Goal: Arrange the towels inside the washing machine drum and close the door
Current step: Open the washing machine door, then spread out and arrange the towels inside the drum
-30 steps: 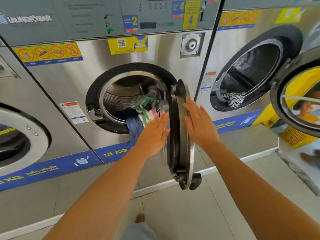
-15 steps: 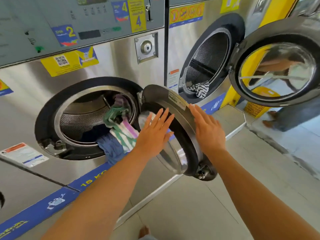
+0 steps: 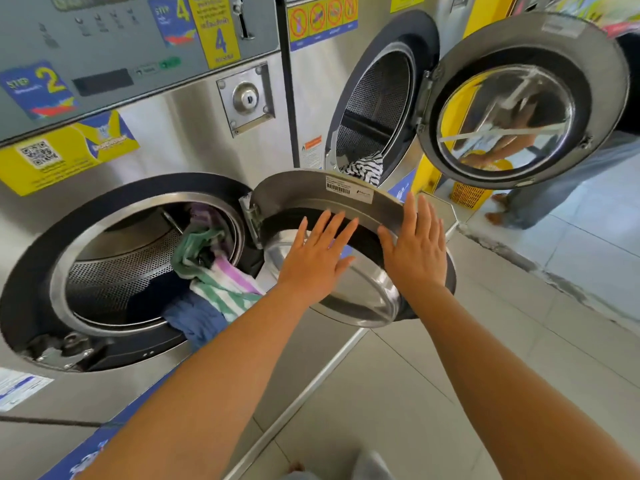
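The washing machine drum (image 3: 121, 271) stands open at the left. Striped green, white and purple towels (image 3: 218, 278) bulge out of its opening, and a blue towel (image 3: 195, 320) hangs over the lower rim. The round steel door (image 3: 311, 192), hinged at the drum's right side, is swung wide open. My left hand (image 3: 317, 258) lies flat on the door's inner glass bowl with fingers spread. My right hand (image 3: 415, 247) rests flat on the door's outer rim, fingers apart. Neither hand holds anything.
A second machine (image 3: 377, 105) to the right has its door (image 3: 519, 98) open, with a black-and-white striped cloth (image 3: 363, 168) at its rim. Another person's legs (image 3: 554, 192) and a yellow basket (image 3: 467, 194) are at the far right. Tiled floor (image 3: 433, 375) lies below.
The door has swung from edge-on to wide open, away from the drum. Both hands stayed flat on it, and my view has shifted closer and to the right.
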